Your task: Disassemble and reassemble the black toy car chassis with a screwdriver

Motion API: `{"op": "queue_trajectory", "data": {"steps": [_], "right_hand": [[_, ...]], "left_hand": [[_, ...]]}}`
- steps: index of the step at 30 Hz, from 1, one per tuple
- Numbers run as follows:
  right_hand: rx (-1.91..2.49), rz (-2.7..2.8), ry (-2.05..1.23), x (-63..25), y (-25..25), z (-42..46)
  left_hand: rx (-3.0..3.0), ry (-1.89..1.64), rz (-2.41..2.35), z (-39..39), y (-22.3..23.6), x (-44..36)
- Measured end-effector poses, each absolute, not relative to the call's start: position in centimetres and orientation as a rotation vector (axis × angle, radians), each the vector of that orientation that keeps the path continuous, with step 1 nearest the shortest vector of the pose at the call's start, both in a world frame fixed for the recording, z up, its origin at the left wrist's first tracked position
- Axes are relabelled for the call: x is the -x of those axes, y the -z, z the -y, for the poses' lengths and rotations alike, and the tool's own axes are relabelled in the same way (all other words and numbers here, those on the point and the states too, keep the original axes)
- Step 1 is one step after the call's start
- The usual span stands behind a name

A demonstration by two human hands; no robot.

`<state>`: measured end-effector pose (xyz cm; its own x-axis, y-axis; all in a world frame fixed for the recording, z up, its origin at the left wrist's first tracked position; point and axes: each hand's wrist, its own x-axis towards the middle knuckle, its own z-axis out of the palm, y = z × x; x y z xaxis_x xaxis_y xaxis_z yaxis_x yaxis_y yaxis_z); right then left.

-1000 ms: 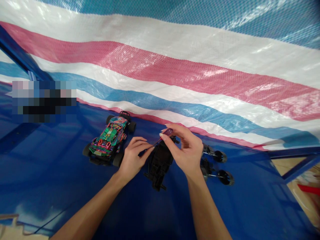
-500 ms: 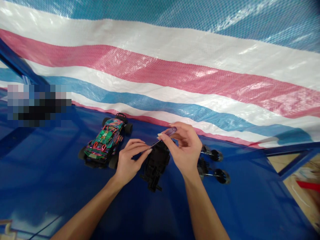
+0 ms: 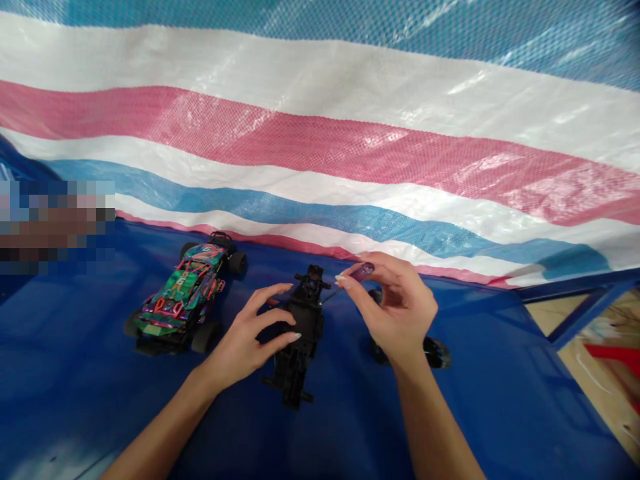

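A black toy-car chassis (image 3: pixel 300 333) lies on the blue table (image 3: pixel 75 387), its length running toward me. My left hand (image 3: pixel 250 337) rests against the chassis's left side with fingers spread and curved over it. To the right and slightly above the chassis, my right hand (image 3: pixel 395 307) pinches a small screwdriver with a purple handle (image 3: pixel 361 271). Its thin shaft points left and down toward the chassis's far end. Behind my right hand, black wheels on axles (image 3: pixel 433 350) show in part.
A complete green and red toy race car (image 3: pixel 183 297) stands left of the chassis. A striped white, pink and blue tarp (image 3: pixel 350 133) hangs behind the table. The table's blue frame edge (image 3: pixel 575 307) runs at the right, with floor beyond.
My left hand let go of the screwdriver's shaft and opened onto the chassis side. My right hand moved right with the screwdriver. The view shifted, so everything sits further left.
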<state>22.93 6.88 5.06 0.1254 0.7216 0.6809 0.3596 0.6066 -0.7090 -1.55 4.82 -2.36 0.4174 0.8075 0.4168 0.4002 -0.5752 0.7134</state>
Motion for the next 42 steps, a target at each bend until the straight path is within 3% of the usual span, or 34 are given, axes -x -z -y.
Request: {"op": "queue_trajectory", "data": {"steps": [4, 22, 42], "right_hand": [[0.924, 1.510, -0.266, -23.5, -5.0, -6.9], [0.835, 1.662, -0.248, -23.0, -6.4, -5.5], [0.846, 1.859, -0.203, -21.9, -5.2, -6.4]], "left_hand": [[-2.150, -0.912, -0.970, -4.6, 2.0, 1.7], [-2.291, -1.075, -0.882, -3.7, 1.3, 1.5], [-2.261, -1.000, -0.974, -3.9, 1.8, 1.5]]}}
